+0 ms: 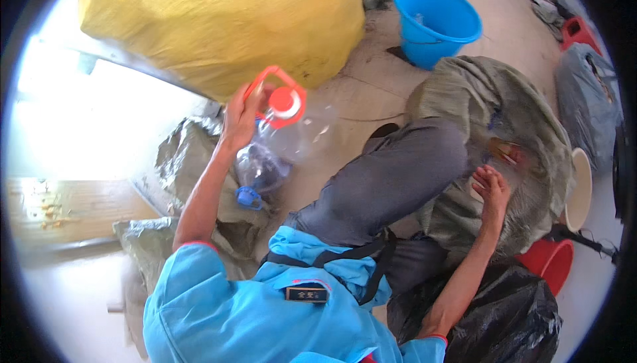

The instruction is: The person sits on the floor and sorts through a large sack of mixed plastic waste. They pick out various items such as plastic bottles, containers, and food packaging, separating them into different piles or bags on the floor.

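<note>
My left hand (241, 118) grips the red carry handle of a clear plastic bottle (303, 131) with a red cap, somewhat blurred. Just below it, another clear bottle (259, 164) with a blue cap and blue handle rests at the mouth of a woven sack on the left. On the other side, my right hand (491, 186) hangs over a grey-green woven sack (537, 114), fingers a little curled and apart, holding nothing that I can see. A blurred item with red and yellow colours (506, 151) shows just beyond those fingers, over the sack.
A big yellow sack (224, 19) fills the top left. Beyond my knee stands a blue bucket (433, 29) with something clear inside. A black plastic bag (497, 313), a red bucket (552, 263), a cream tub (580, 189) and a grey bag (580, 104) lie along the right.
</note>
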{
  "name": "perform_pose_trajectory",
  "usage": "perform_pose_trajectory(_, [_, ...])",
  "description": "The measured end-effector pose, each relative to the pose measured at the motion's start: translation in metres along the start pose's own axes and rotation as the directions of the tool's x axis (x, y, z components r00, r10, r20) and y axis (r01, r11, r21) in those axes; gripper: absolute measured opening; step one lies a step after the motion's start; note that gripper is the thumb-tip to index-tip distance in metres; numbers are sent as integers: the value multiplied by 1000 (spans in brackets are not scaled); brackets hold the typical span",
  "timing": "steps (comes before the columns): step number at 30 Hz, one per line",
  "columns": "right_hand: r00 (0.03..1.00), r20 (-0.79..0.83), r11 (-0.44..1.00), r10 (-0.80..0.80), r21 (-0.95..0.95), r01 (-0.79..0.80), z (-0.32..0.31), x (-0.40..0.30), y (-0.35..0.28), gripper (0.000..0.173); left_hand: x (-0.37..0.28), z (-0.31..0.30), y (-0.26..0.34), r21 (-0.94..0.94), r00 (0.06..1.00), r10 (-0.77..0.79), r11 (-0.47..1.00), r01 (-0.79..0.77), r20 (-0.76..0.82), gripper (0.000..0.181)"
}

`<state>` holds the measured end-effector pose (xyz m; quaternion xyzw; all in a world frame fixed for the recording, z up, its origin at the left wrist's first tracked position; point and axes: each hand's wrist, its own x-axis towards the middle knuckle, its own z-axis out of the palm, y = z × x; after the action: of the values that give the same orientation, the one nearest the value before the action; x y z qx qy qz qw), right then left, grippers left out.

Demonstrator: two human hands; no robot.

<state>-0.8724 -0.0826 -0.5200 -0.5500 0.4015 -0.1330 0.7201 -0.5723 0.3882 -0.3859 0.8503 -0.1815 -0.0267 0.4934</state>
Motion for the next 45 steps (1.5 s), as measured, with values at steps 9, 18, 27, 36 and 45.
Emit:
perform_pose_trajectory(9, [986, -164, 970, 42, -231, -80, -32, 23, 5, 36, -54, -42, -191, 360, 975, -194, 906, 221, -111, 42])
perform_pose_trajectory(18, [777, -351, 669, -523, -734, 118, -38, 112, 1, 56, -5, -71, -244, 294, 933, -350, 886, 358, -82, 21])
perform_pose_trajectory(27, [612, -710, 841, -349, -525, -129, -30, 133, -35, 74, -2, -50, -192, 334, 949, -246, 893, 301, -196, 36])
perform_pose_trajectory(36, [928, -329, 660, -176, -739, -136, -61, 136, -13, 75, 62, 98, 58, 188, 990, 137, 974, -129, -32, 27])
perform_pose_trajectory(45, [825, -374, 806, -424, -572, 154, -22, -44, -124, 59, 80, 321, 219, 22, 91, 127, 466, -885, 988, 32])
